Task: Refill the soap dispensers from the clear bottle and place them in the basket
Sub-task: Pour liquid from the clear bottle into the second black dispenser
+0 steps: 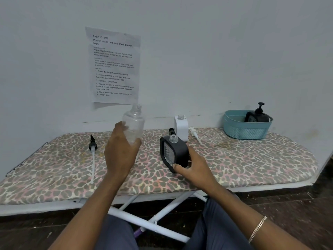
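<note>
The padded ironing board [252, 159] is used as the table. It is soft and stands on thin legs, so things on it could be tipped over by a hard push.

The blue basket [241, 130] is set at the far right end, with one pump-topped dispenser [257, 116] inside. It is well apart from the hands, so a long reach is needed and a full dispenser could be dropped on the way.

The open black dispenser [177, 154] is gripped at its lower corner by the right hand [194, 170] and is tilted on the board. If it is not stood straight, soap could be spilled past its small neck.

The clear bottle [134, 123] is held up in the curled fingers of the left hand [120, 152], with its open mouth pointing up. How much soap is in it cannot be told. If it is tipped too fast, the cloth could be wetted.

The white dispenser [181, 128] is stood open just behind and could be knocked. The black pump [92, 144] and the white pump [194, 133] are laid loose and could be rolled off.
</note>
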Available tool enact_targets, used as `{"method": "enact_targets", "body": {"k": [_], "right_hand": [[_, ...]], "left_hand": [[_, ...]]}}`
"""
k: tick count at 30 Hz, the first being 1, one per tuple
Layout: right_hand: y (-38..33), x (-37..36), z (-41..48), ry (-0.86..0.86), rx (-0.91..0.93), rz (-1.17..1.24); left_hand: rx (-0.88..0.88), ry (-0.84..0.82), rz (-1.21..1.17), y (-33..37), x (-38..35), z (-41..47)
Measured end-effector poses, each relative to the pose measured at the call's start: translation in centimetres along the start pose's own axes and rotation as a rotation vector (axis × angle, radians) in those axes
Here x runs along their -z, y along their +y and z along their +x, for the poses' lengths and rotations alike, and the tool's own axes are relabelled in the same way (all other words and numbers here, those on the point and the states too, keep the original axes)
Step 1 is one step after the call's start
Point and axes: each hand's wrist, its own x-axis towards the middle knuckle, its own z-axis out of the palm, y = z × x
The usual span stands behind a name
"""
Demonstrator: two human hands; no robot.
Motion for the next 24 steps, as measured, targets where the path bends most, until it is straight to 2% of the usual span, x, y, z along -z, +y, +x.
{"method": "enact_targets", "body": {"k": [4, 13, 17, 24], "right_hand": [[0.0, -0.1, 0.0, -0.003, -0.004, 0.004], [0.2, -0.5, -0.1, 0.003, -0.003, -0.014], [0.2, -0.6, -0.2, -0.004, 0.008, -0.016], [-0.2, -1.5, -0.4, 0.020, 0.003, -0.006]], "left_hand": [[0.088, 0.021, -0.110, -1.2, 0.2, 1.0], [0.151, -0.006, -0.176, -3.4, -0.3, 1.1], [0.159, -0.049, -0.205, -4.1, -1.0, 0.6], [0.140, -0.032, -0.251, -4.4, -1.1, 0.3]]}}
